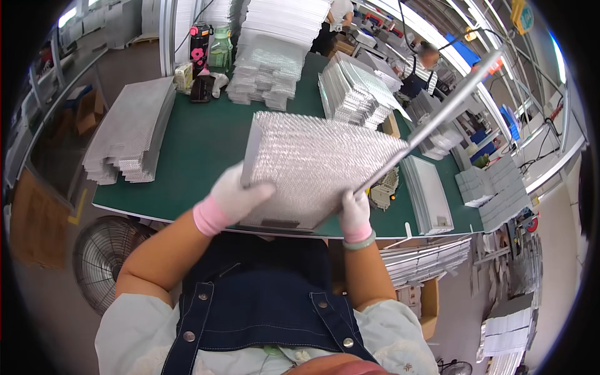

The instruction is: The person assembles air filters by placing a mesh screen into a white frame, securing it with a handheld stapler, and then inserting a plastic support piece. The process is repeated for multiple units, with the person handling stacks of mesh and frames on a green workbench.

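Note:
A silvery metal mesh panel (312, 159) is tilted up in front of me above the near edge of the green table. A smooth metal edge shows along its left side. My left hand (234, 200), in a white glove with a pink cuff, grips its lower left side, thumb across the mesh. My right hand (355, 215), gloved the same way, is closed around the near end of a long thin metal strip (447, 109). The strip slants up to the far right and passes by the panel's right corner. Whether it touches the panel I cannot tell.
Mesh sheets are stacked at the table's left (134, 128), back middle (265, 69) and back right (359, 87). Long framed pieces (428, 194) lie at the right. A small pile of parts (384, 187) is behind my right hand. A floor fan (106, 259) stands lower left.

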`<state>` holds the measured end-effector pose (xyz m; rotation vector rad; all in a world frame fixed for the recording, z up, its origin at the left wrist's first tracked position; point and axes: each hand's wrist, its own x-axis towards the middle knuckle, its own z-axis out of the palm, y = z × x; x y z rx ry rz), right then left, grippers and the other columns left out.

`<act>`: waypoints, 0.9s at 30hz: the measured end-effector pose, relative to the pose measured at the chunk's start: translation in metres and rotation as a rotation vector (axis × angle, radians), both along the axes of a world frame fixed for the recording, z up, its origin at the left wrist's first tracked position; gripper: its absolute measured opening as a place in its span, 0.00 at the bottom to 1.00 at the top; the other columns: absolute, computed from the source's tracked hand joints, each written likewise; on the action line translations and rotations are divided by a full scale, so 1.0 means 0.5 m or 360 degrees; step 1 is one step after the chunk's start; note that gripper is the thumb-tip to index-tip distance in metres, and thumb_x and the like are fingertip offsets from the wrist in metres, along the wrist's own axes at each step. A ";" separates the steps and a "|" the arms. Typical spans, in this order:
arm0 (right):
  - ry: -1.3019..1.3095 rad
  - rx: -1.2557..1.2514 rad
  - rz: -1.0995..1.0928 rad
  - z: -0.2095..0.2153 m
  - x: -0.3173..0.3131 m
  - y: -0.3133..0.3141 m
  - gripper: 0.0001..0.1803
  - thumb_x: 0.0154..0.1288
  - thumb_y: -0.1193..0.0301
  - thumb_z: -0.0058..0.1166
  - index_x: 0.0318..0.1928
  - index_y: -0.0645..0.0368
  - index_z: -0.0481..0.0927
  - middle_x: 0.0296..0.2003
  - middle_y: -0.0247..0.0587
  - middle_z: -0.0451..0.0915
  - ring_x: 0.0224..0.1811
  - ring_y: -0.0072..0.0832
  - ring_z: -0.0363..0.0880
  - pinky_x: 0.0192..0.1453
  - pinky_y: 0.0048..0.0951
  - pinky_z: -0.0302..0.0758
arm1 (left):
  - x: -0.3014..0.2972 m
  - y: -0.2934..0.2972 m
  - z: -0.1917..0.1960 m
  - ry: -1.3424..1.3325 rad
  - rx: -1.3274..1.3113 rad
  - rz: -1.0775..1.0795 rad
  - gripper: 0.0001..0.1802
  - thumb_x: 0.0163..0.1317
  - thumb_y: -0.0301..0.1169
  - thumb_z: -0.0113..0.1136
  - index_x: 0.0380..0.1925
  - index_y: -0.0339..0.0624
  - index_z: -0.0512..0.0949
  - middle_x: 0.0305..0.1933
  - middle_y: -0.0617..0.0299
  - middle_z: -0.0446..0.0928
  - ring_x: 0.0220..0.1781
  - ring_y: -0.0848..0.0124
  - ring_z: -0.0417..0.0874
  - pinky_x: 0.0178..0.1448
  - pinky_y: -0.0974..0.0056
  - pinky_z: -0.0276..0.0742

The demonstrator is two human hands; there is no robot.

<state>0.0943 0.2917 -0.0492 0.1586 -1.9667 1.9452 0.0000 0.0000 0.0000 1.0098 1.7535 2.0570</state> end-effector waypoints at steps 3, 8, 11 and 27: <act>-0.0012 -0.0012 0.0206 -0.063 0.052 -0.035 0.35 0.59 0.76 0.66 0.66 0.63 0.68 0.59 0.37 0.75 0.61 0.28 0.72 0.65 0.34 0.70 | 0.018 -0.021 -0.037 -0.0061 -0.0158 -0.0219 0.17 0.61 0.26 0.64 0.50 0.35 0.78 0.47 0.59 0.81 0.51 0.73 0.80 0.58 0.65 0.75; -0.0163 0.1075 0.0468 -0.118 0.063 0.000 0.22 0.58 0.69 0.63 0.54 0.61 0.79 0.49 0.49 0.80 0.54 0.43 0.79 0.60 0.37 0.74 | -0.007 -0.045 -0.159 0.0841 -0.0417 -0.0496 0.21 0.48 0.20 0.65 0.46 0.38 0.80 0.45 0.53 0.82 0.50 0.56 0.83 0.55 0.56 0.78; 0.0028 0.1325 0.0485 -0.097 0.062 -0.005 0.20 0.62 0.66 0.58 0.54 0.61 0.80 0.49 0.51 0.81 0.54 0.46 0.79 0.60 0.37 0.74 | -0.002 -0.046 -0.180 0.1314 -0.0505 -0.0395 0.16 0.50 0.28 0.64 0.42 0.44 0.81 0.47 0.56 0.82 0.51 0.56 0.82 0.58 0.56 0.76; 0.0045 0.1781 0.0659 -0.155 0.005 0.028 0.14 0.56 0.77 0.58 0.45 0.54 0.83 0.41 0.45 0.83 0.45 0.43 0.81 0.51 0.39 0.77 | 0.029 -0.063 -0.210 0.1149 -0.1406 -0.0115 0.14 0.57 0.34 0.59 0.42 0.41 0.79 0.48 0.50 0.80 0.52 0.52 0.81 0.55 0.54 0.77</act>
